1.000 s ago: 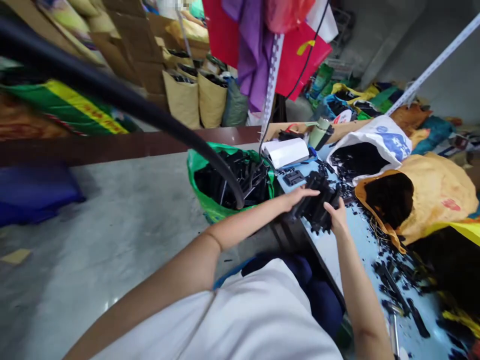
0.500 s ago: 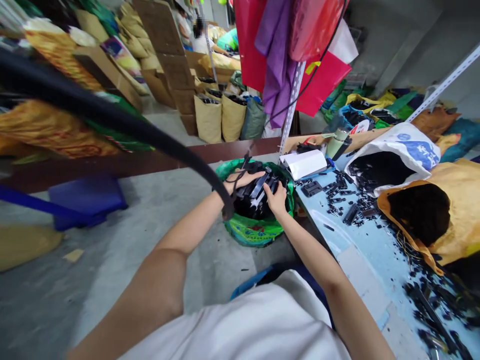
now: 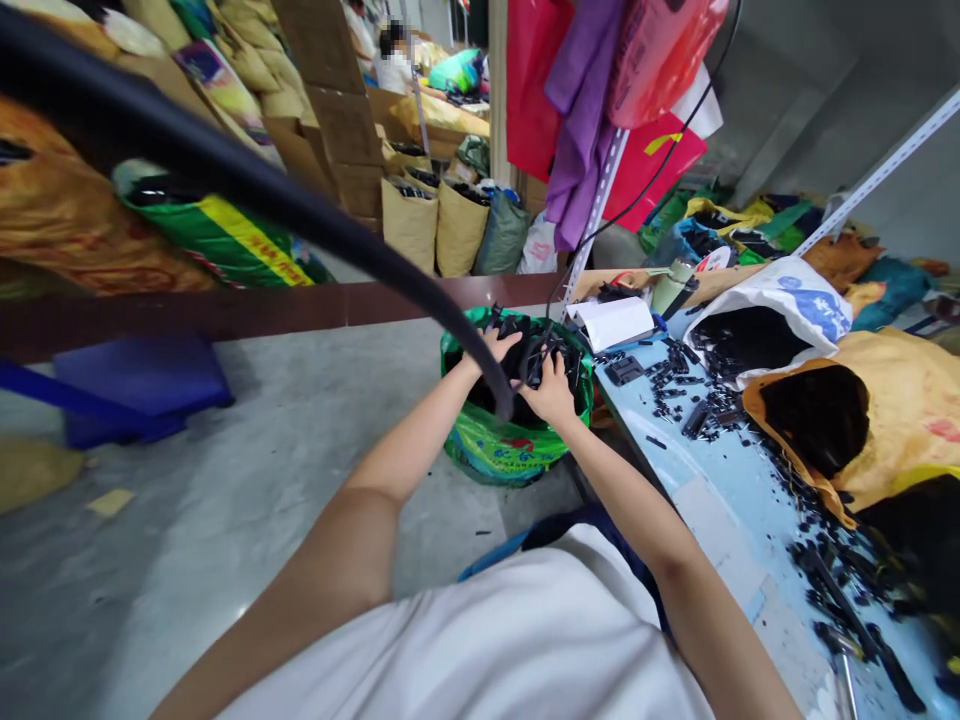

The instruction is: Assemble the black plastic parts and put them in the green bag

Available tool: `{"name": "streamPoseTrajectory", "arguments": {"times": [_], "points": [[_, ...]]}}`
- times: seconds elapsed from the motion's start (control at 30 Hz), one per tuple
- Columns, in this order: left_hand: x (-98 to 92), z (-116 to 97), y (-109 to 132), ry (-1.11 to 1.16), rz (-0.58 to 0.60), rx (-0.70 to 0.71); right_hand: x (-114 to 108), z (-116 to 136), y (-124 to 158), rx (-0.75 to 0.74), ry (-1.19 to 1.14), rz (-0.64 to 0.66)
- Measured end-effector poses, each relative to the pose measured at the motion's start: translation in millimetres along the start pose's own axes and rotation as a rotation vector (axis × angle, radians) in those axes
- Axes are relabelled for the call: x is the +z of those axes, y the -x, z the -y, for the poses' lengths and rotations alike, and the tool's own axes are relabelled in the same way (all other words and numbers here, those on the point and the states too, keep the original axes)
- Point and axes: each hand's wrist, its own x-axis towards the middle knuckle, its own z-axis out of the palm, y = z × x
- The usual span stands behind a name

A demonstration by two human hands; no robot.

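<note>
A green bag [image 3: 499, 460] stands on the floor with its mouth wide, filled with black plastic parts [image 3: 516, 326]. My left hand [image 3: 493, 350] lies over the parts on the left side, fingers stretched out. On the right, my right hand [image 3: 553, 394] reaches over the rim with its fingers spread on the pile. Both hands touch the parts, and neither is plainly closed round one. A thick black arm or tube [image 3: 405, 290] crosses in front and covers part of the bag's contents.
To the right is a blue table [image 3: 720, 530] strewn with small black parts. A white sack [image 3: 814, 300] and an orange sack [image 3: 900, 400] lie on it, mouths showing. A blue plastic object [image 3: 142, 385] sits on the floor at left. Filled sacks [image 3: 409, 225] stand beyond the ledge.
The view has shifted slightly. The long shiny parts that lay between my hands no longer show there. My right hand's fingers are now more spread over the pile.
</note>
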Motion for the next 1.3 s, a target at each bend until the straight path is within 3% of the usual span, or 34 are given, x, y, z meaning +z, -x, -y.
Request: {"name": "streamPoseTrajectory", "arguments": {"times": [0.23, 0.43, 0.87, 1.3], "points": [[-2.4, -4.2, 9.0, 0.106, 0.026, -0.066, -12.9, -7.1, 0.0, -0.104, 0.243, 0.078], [2.2, -1.2, 5.1, 0.111, 0.007, -0.061, -10.6, -15.0, 10.9, -0.210, 0.383, 0.040], [13.2, 5.6, -2.4, 0.084, -0.010, -0.082, -4.6, -30.3, 17.5, -0.315, 0.362, 0.061], [2.8, -6.9, 12.6, 0.065, -0.054, 0.030, -8.3, -39.5, 6.5, -0.341, 0.225, 0.023]]}}
